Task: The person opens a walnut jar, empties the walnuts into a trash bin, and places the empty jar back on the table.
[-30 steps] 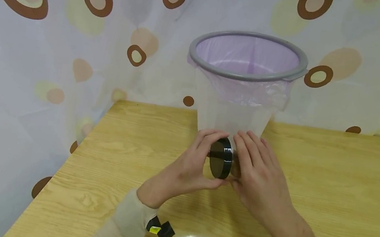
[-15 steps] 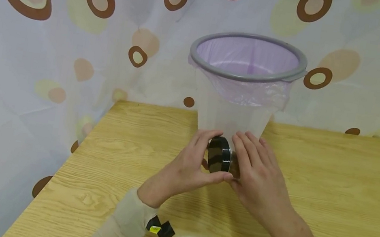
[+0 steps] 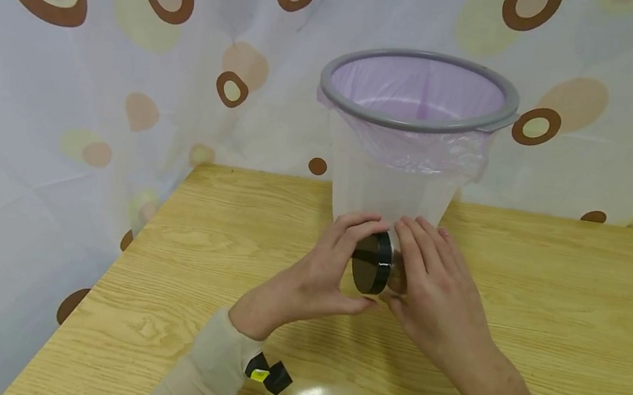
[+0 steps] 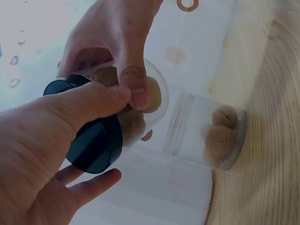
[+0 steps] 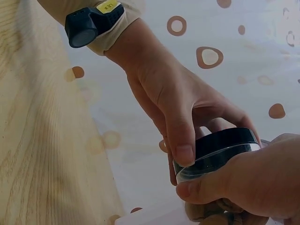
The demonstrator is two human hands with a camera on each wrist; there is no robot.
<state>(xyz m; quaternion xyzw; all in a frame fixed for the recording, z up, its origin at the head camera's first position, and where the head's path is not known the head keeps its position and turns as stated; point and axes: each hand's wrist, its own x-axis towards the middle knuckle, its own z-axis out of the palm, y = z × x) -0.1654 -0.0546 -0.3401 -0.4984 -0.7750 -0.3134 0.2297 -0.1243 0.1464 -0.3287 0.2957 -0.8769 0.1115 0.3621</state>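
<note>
Both hands are on a clear jar (image 3: 396, 271) held on its side above the table, its black lid (image 3: 368, 263) facing left. My left hand (image 3: 306, 281) curls round the lid, fingers over the top and thumb at the lower edge. My right hand (image 3: 444, 305) grips the jar's body, covering most of it. Brown round lumps that look like walnuts (image 4: 132, 123) show through its wall. A second clear jar (image 4: 192, 124) stands lidless on the table in the left wrist view, with similar walnuts (image 4: 220, 140) at its bottom. In the head view it cannot be made out.
Behind the hands stands a translucent bin (image 3: 385, 191) with a grey rim (image 3: 413, 126) and a purple bag liner (image 3: 415, 151). The wooden table (image 3: 552, 308) meets a patterned curtain (image 3: 186, 82) at the back and left. Each wrist carries a small black camera (image 3: 271, 375).
The left fingers and thumb have shifted round the lid: the thumb came up over its lower edge, then dropped back. The lid tilted slightly and returned. The right hand keeps its grip.
</note>
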